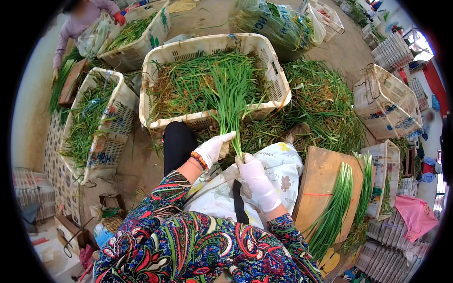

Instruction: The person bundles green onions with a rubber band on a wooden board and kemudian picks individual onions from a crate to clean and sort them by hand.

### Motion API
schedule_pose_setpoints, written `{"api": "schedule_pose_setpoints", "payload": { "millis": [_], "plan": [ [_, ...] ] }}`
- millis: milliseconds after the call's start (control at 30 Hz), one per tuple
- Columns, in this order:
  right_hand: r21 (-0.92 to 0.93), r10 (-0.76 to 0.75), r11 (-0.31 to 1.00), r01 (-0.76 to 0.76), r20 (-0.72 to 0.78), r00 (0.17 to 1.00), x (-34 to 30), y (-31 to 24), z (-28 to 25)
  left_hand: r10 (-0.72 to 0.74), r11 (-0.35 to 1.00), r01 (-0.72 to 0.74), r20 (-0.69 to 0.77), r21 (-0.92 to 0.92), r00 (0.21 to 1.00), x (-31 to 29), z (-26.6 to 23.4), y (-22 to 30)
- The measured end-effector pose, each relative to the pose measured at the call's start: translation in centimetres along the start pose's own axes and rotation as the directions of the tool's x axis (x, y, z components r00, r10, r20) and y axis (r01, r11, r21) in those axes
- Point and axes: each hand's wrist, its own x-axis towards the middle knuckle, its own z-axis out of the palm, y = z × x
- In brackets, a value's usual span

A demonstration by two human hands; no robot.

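Both my hands wear thin white gloves. Between them is a bunch of green chives [230,96], its leaves fanned away from me over a white plastic crate [165,123]. My right hand [258,181] pinches the pale stem ends, low over my lap. Just left of it and slightly farther off, my left hand [213,151] is closed against the stems, its thumb lying across them; its other fingers are partly hidden. The crate holds loose green leaves mixed with brown, dry ones [177,89].
On my right, trimmed chives [340,198] lie on a wooden board [311,181]. A heap of leaves [323,104] covers the floor beyond. More crates stand left [96,158] and right [389,104]. Far left, a person in red gloves [78,23] works beside another crate [158,28].
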Motion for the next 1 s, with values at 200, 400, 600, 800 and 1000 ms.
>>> {"api": "schedule_pose_setpoints", "payload": {
  "millis": [200,400,600,800,1000],
  "plan": [
    [-0.415,-0.136,0.906,0.086,-0.092,0.986,-1.8,-2.6,0.9,0.058,0.967,-0.019,-0.148,0.253,0.987,0.1,-0.6,-0.9],
    [0.531,0.217,0.798,-0.285,0.189,0.958,2.4,0.6,0.0,-0.019,0.996,0.023,-0.046,0.081,0.999,1.0,-2.2,-1.0],
    [0.531,0.187,0.831,-0.169,0.020,0.982,2.8,0.2,1.1,0.009,0.979,0.005,-0.065,0.206,0.998,1.2,-1.5,-1.8],
    [0.489,0.199,0.859,-0.147,-0.055,0.978,4.0,2.5,1.4,0.254,0.948,-0.190,-0.248,0.254,0.935,0.2,2.5,-1.9],
    [-0.075,-0.108,0.994,0.085,-0.403,0.909,4.5,3.3,1.9,0.258,0.956,-0.189,-0.335,0.224,0.906,1.4,1.7,-2.4]
  ]
}}
